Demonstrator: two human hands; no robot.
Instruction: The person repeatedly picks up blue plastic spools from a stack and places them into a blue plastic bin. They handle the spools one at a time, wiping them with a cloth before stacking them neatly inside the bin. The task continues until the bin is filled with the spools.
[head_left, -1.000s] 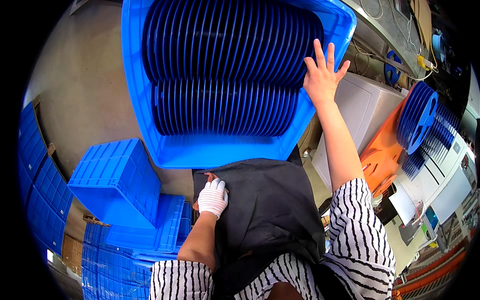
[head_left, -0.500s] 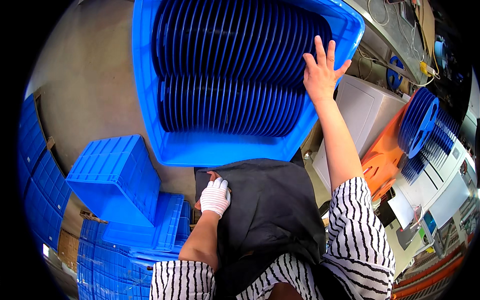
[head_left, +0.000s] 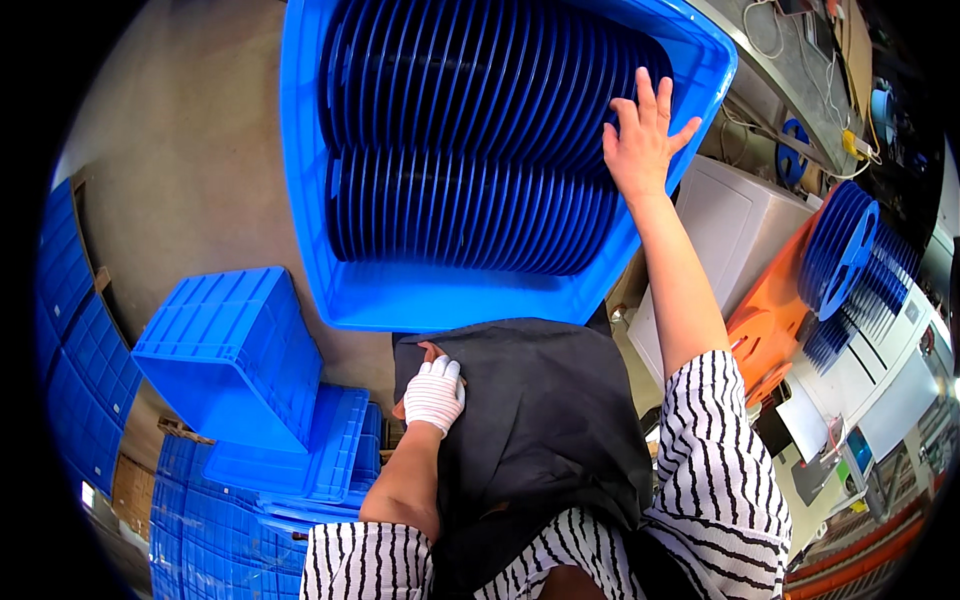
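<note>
A large blue plastic bin (head_left: 430, 305) stands in front of me, filled with two rows of dark blue reels (head_left: 470, 205) on edge, side by side. My right hand (head_left: 645, 150) is bare, with fingers spread over the reels at the right end of the far row, close to the bin's right wall. Low by the black apron (head_left: 540, 400) is my left hand (head_left: 433, 398) in a white striped glove. Its fingers are curled round a reddish-brown piece of soft-looking material (head_left: 432, 351), mostly hidden by the hand.
At left stand an empty-looking tilted blue crate (head_left: 240, 350) and stacked blue crates (head_left: 90, 360). To the right are a white cabinet (head_left: 735, 220), an orange stand (head_left: 765, 330) with blue reels (head_left: 845, 250), and a grey bench (head_left: 780, 70) with cables.
The bin and its reels sit slightly further right in view. My right hand stays at the right end of the reels, its fingers slightly shifted. The left hand looks almost unchanged.
</note>
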